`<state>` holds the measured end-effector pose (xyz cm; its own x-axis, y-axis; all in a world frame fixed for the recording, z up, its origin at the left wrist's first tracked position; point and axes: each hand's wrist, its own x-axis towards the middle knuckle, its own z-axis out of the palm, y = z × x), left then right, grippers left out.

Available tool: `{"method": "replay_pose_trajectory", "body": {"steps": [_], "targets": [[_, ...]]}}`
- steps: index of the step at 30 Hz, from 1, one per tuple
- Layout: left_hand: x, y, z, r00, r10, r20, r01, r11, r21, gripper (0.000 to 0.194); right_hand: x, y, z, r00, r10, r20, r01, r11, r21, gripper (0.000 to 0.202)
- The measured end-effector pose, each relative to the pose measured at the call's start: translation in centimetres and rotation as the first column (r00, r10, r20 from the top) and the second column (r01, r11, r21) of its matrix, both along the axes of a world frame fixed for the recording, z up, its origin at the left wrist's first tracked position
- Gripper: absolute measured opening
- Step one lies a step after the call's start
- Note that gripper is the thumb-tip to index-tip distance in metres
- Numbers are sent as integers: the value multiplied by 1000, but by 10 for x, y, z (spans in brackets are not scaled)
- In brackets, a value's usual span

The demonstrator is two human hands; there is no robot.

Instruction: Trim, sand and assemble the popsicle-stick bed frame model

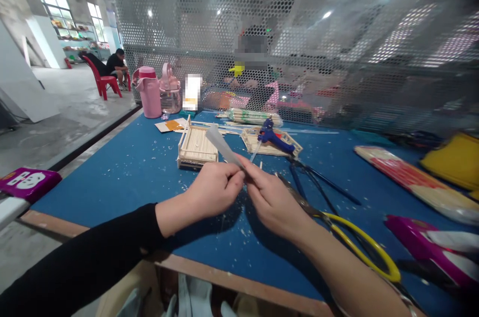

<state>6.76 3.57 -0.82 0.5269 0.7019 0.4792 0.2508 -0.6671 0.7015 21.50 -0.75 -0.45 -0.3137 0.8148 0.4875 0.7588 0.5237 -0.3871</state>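
Observation:
My left hand (219, 188) and my right hand (271, 197) meet over the middle of the blue table, both closed on a thin, pale grey translucent strip (223, 145). The strip sticks up and to the left from between the fingers. Behind my left hand stands a small tray-like frame of wooden sticks (198, 143). Farther right lies a second stick frame (250, 143), with a blue glue gun (276, 140) resting on it. Whether anything else is pinched between my fingertips is hidden.
Yellow-handled scissors (359, 242) and dark pliers lie right of my right hand. A stick packet (415, 179) is at the right. A pink flask (149, 92) stands back left, before a perforated metal screen (209, 22). People sit beyond.

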Motion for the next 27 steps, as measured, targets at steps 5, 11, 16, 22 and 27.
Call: {"method": "replay_pose_trajectory", "body": {"steps": [5,11,16,22,27], "targets": [[-4,4,4,993,108,38,-107,994,-32,29,-1,-1,0,1000,1,20,-1,1000,16,58],[-3,3,2,999,32,18,-31,998,-46,28,-2,-2,-1,999,22,40,-23,999,25,59],[-6,3,1,997,53,49,-53,999,-10,26,-3,-3,2,998,39,39,-40,999,31,59],[-6,5,3,994,102,38,-102,995,-21,29,-2,-6,3,999,23,31,-23,1000,19,59],[-6,4,2,1000,4,31,-4,1000,15,29,-4,-6,0,1000,16,2,-16,1000,4,60]]}}
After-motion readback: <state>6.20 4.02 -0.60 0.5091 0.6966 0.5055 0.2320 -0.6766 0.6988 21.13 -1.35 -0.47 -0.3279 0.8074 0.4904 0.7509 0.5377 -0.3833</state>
